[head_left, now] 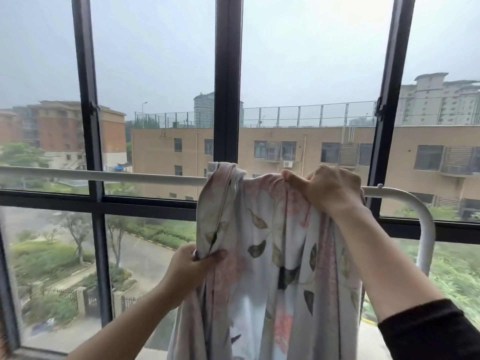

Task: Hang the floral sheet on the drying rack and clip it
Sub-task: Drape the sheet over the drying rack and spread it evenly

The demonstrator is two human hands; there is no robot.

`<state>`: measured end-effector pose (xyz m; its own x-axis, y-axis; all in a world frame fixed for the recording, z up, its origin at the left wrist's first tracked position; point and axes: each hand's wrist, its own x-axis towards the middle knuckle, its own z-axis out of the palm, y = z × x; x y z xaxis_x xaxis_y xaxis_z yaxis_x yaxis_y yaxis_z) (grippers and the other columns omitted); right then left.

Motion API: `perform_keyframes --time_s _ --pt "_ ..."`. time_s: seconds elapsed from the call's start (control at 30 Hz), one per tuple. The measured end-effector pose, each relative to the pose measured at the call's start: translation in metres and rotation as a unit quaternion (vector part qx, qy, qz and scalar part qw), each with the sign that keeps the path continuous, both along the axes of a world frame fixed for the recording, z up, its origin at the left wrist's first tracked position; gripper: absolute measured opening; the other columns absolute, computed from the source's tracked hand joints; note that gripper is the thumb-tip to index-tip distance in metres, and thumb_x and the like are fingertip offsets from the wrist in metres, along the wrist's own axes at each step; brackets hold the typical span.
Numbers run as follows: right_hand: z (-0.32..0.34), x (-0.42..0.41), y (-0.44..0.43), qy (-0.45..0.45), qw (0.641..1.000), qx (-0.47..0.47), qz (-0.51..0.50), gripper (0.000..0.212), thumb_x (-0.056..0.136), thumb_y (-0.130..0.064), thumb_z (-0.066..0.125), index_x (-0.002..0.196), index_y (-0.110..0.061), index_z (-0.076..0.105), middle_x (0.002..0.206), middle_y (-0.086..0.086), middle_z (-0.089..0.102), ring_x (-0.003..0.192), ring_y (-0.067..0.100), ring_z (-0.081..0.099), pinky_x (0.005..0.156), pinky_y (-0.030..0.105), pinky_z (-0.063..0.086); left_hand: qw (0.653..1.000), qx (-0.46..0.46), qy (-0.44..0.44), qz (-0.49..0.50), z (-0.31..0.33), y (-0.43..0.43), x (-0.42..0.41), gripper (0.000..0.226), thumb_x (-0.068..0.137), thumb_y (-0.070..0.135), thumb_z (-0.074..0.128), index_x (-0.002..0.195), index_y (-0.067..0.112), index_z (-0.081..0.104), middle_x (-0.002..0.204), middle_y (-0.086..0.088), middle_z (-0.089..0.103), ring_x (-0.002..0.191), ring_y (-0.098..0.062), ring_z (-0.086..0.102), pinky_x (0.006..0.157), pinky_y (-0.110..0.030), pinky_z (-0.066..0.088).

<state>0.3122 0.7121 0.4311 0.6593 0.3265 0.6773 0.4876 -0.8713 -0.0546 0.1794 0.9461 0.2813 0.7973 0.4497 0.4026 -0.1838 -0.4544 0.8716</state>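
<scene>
Clamped tight on a bunched fold, the right hand (330, 189) is being used to pin the floral sheet (272, 255) onto the top bar of the drying rack (104, 175), close to the bar's curved right end. Lower down, a hanging edge of the cloth is being pinched between the thumb and curled fingers of the left hand (193, 266).

The sheet is being held draped over the bar in a narrow, gathered bundle, most of it hanging on the near side. How much is hanging behind cannot be told.

By the look of it, spreading is being worked on now. A long stretch of bar to the left is being left bare, so the pinched edge is probably best drawn sideways along it while the top is being anchored on the right. A downward tug is being risked here, and that could drag the whole bundle off. No clip is being shown anywhere, so clipping is not yet done.
</scene>
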Motion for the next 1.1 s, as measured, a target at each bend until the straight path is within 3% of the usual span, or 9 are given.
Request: perform_keyframes --time_s 0.17,0.33,0.4,0.53,0.67,0.77,0.83,1.03,1.1 --pt "-0.001 -0.002 -0.001 0.004 1.0 0.001 -0.004 0.083 0.076 -0.087 0.016 0.056 -0.016 0.055 0.057 0.002 0.053 0.069 0.022 0.059 0.079 0.034 0.049 0.996 -0.034 -0.077 -0.013 0.075 0.015 -0.023 0.037 0.074 0.026 0.069 0.077 -0.01 0.058 0.071 -0.011 0.055 0.07 -0.02 0.051 0.068 -0.036 0.039" --pt "0.002 -0.007 -0.003 -0.002 1.0 0.004 -0.008 0.074 0.08 -0.083 0.019 0.051 -0.02 0.045 0.055 0.0 0.045 0.068 0.023 0.055 0.072 0.032 0.046 0.982 0.032 -0.169 0.085 0.188 0.033 -0.015 0.035 0.066 0.038 0.066 0.079 0.005 0.07 0.083 -0.015 0.067 0.077 -0.022 0.06 0.08 -0.047 0.052" --pt "0.002 -0.009 -0.004 -0.004 1.0 0.015 -0.007 0.073 0.084 -0.08 0.022 0.05 -0.02 0.045 0.055 0.0 0.046 0.064 0.022 0.052 0.066 0.031 0.04 0.969 0.114 -0.162 0.146 0.215 0.031 0.005 0.032 0.076 0.035 0.064 0.086 0.005 0.07 0.085 -0.013 0.065 0.08 -0.022 0.059 0.073 -0.043 0.046" --pt "0.004 -0.008 -0.005 0.02 0.999 0.046 -0.014 0.064 0.094 -0.06 0.037 0.05 -0.017 0.051 0.056 0.0 0.05 0.059 0.019 0.05 0.064 0.03 0.038 0.936 0.292 0.049 0.189 0.203 0.029 0.045 0.042 0.09 0.037 0.058 0.115 0.003 0.064 0.113 -0.023 0.065 0.107 -0.035 0.059 0.082 -0.034 0.043" --pt "0.014 -0.005 -0.011 0.062 0.993 0.086 -0.046 0.028 0.09 -0.036 0.05 0.076 -0.022 0.069 0.082 0.0 0.067 0.08 0.024 0.059 0.07 0.031 0.038 0.933 0.283 0.19 0.113 0.192 0.036 0.051 0.094 0.071 0.077 0.054 0.123 -0.002 0.055 0.116 -0.021 0.063 0.108 -0.036 0.058 0.093 -0.043 0.047" --pt "0.013 -0.008 -0.012 0.065 0.99 0.121 -0.013 0.016 0.09 -0.035 0.055 0.1 -0.032 0.068 0.104 -0.005 0.071 0.099 0.023 0.063 0.074 0.031 0.04 0.928 0.318 0.167 0.105 0.191 0.037 0.05 0.062 0.08 0.073 0.046 0.089 0.013 0.063 0.086 -0.005 0.063 0.081 -0.019 0.058 0.072 -0.031 0.044" --pt "0.009 -0.013 -0.008 0.04 0.988 0.141 0.037 0.016 0.091 -0.038 0.058 0.102 -0.032 0.069 0.105 -0.007 0.072 0.101 0.021 0.064 0.072 0.029 0.04 0.928 0.32 0.152 0.117 0.189 0.038 0.049 0.052 0.086 0.061 0.052 0.059 0.017 0.048 0.06 -0.001 0.048 0.06 -0.017 0.045 0.057 -0.029 0.034" --pt "0.01 -0.044 0.027 0.022 0.97 0.102 0.22 0.036 0.092 -0.047 0.057 0.119 -0.025 0.064 0.122 -0.005 0.066 0.111 0.013 0.06 0.091 0.026 0.044 0.928 0.315 0.146 0.131 0.189 0.036 0.054 0.05 0.091 0.048 0.054 0.054 0.016 0.043 0.054 -0.001 0.042 0.054 -0.017 0.041 0.055 -0.029 0.032" --pt "0.009 -0.056 0.045 0.021 0.96 0.086 0.266 0.042 0.09 -0.05 0.057 0.127 -0.029 0.059 0.129 -0.008 0.061 0.117 0.01 0.056 0.093 0.023 0.041 0.923 0.327 0.143 0.142 0.188 0.034 0.056 0.048 0.093 0.048 0.05 0.064 0.011 0.06 0.065 -0.005 0.057 0.061 -0.016 0.049 0.059 -0.029 0.037"
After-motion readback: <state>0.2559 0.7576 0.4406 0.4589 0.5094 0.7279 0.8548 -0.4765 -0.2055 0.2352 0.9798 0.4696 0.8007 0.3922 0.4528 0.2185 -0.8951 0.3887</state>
